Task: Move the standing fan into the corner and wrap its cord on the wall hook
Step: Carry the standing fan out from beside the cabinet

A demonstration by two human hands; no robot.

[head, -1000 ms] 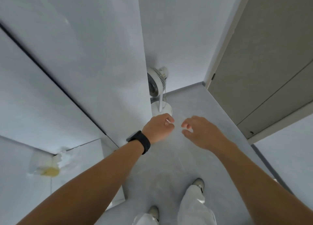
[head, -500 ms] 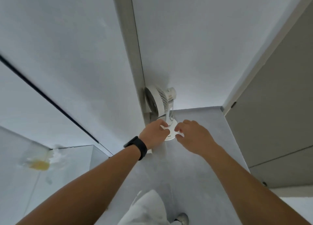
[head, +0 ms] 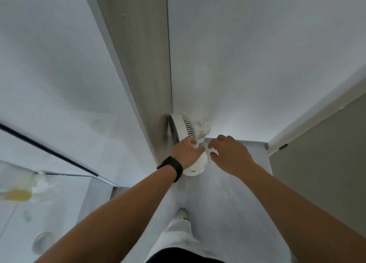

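A small white standing fan (head: 189, 127) stands on the floor in the corner, against the wood-grain panel (head: 142, 64) and the white back wall. Its round base (head: 196, 168) shows below my hands, which hide its pole. My left hand (head: 186, 153), with a black watch on the wrist, reaches toward the fan with loosely curled fingers and holds nothing. My right hand (head: 231, 155) is beside it, to the right, fingers spread and empty. Both hands look nearer to me than the fan. I see no cord and no wall hook.
A narrow strip of grey floor (head: 227, 203) runs to the corner. A grey door (head: 320, 153) closes the right side. A white cabinet (head: 49, 213) stands at the left with a yellow smear on it. My white trouser leg and shoe (head: 182, 213) are below.
I have stepped closer to the corner, so the fan looks larger. Both hands have moved forward toward the fan's pole, side by side.
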